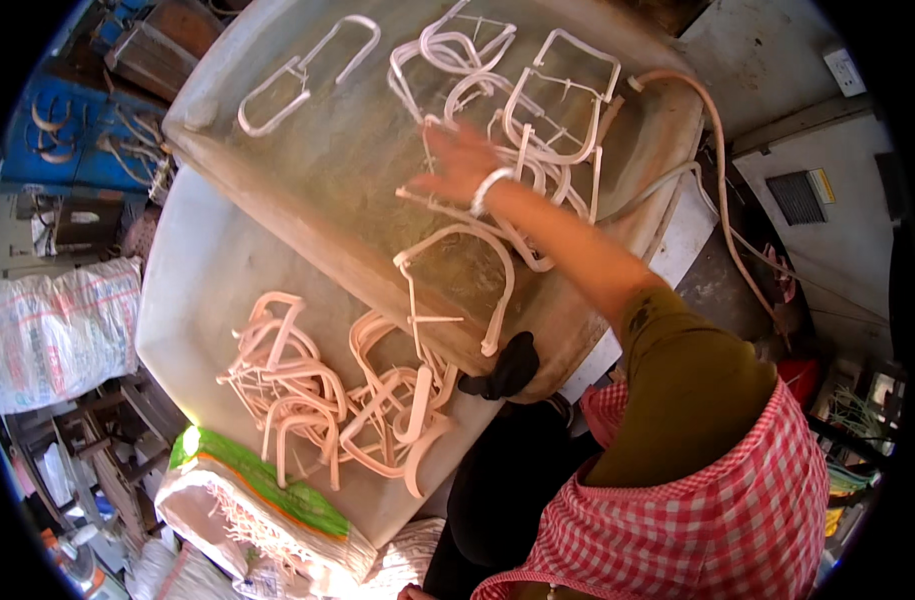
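My right hand [459,165], with a white bracelet at the wrist, reaches over the upper water-filled half of a divided basin [267,215]. Its fingers look spread and slightly blurred, among pale pink, curved moulded plastic pieces [562,155] joined by thin cross bars. One bar end lies by the thumb; contact is unclear. Nearer me, another curved piece [502,270] leans over the divider. Only a sliver of what seems my left hand [413,593] shows at the bottom edge, its fingers hidden.
More curved pink pieces [307,390] are heaped in the basin's lower half. A black glove or cloth [504,368] hangs at the divider's near end. An open woven sack [267,530] with thin pink scraps stands below. A hose [722,170] bends over the right rim. Stuffed white sacks [57,335] stand left.
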The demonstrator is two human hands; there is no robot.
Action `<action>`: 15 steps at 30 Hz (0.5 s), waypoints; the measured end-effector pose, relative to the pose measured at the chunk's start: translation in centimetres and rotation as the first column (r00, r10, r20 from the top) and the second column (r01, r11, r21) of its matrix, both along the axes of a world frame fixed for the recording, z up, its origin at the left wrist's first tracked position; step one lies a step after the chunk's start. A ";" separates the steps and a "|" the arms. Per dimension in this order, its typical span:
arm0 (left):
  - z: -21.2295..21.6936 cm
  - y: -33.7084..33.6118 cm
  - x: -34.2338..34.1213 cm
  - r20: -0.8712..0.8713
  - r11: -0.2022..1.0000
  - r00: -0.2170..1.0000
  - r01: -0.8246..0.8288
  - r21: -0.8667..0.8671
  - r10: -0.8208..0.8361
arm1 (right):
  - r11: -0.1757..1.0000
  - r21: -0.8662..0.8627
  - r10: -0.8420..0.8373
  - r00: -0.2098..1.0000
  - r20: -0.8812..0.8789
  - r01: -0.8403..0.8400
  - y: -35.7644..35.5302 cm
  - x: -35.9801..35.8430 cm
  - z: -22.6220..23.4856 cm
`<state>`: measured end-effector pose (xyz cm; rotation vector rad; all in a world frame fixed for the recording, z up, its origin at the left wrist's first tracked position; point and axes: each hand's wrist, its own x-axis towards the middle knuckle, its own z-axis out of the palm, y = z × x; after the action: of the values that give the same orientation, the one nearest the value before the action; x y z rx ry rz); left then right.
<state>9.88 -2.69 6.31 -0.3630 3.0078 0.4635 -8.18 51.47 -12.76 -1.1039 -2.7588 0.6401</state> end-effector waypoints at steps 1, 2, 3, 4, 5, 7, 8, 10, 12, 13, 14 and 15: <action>0.2 0.1 -0.2 0.006 1.000 1.000 -0.006 -0.021 0.006 | 0.998 -0.005 -0.068 0.979 0.195 0.070 1.1 1.4 -1.1; 0.3 0.5 -0.4 0.010 0.999 1.000 -0.009 -0.039 0.009 | 0.990 0.010 -0.133 0.915 0.380 0.140 2.1 2.7 -1.8; 0.4 0.3 -0.4 0.021 0.991 0.999 0.038 -0.129 -0.035 | 0.994 -0.023 -0.095 0.934 0.345 0.110 3.6 3.6 -4.1; 0.5 0.6 -0.8 0.053 0.988 0.999 0.006 -0.154 0.002 | 0.995 -0.053 -0.068 0.949 0.308 0.088 5.3 4.5 -7.1; 0.9 1.2 -1.3 0.089 0.988 0.996 0.022 -0.154 -0.008 | 0.994 -0.085 -0.037 0.962 0.271 0.062 6.1 4.8 -8.9; 1.6 2.6 -1.2 0.121 0.989 0.991 -0.038 -0.140 0.055 | 0.995 -0.029 -0.073 0.915 0.397 0.092 5.9 3.3 -8.2; 1.9 3.1 -1.1 0.123 0.992 0.990 -0.059 -0.116 0.073 | 0.995 0.005 -0.094 0.886 0.453 0.103 5.7 2.5 -7.3; 2.0 3.6 -0.7 0.105 0.991 0.988 -0.109 -0.072 0.116 | 0.985 0.115 0.066 0.893 0.446 -0.130 3.6 1.9 -4.0; 2.3 4.1 -0.6 0.091 0.984 0.983 -0.149 -0.095 0.158 | 0.906 0.213 0.244 0.863 0.442 -0.366 0.1 1.6 -1.8; 2.3 3.8 -0.5 0.089 0.983 0.983 -0.148 -0.109 0.158 | 0.830 0.099 0.497 0.809 0.315 -0.549 -0.7 2.0 -1.9; 1.8 2.9 -0.2 0.085 0.983 0.981 -0.169 -0.067 0.175 | 0.801 -0.142 0.598 0.789 0.140 -0.582 -1.9 2.3 -2.2; -0.1 0.6 -0.9 -0.008 0.995 0.995 -0.095 0.017 0.096 | 0.721 -0.371 0.616 0.787 -0.043 -0.585 -2.4 3.3 -2.7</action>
<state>9.01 -2.13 6.17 -0.5068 3.0030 0.4980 -4.93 49.07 -15.45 -0.2079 -3.1497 1.2480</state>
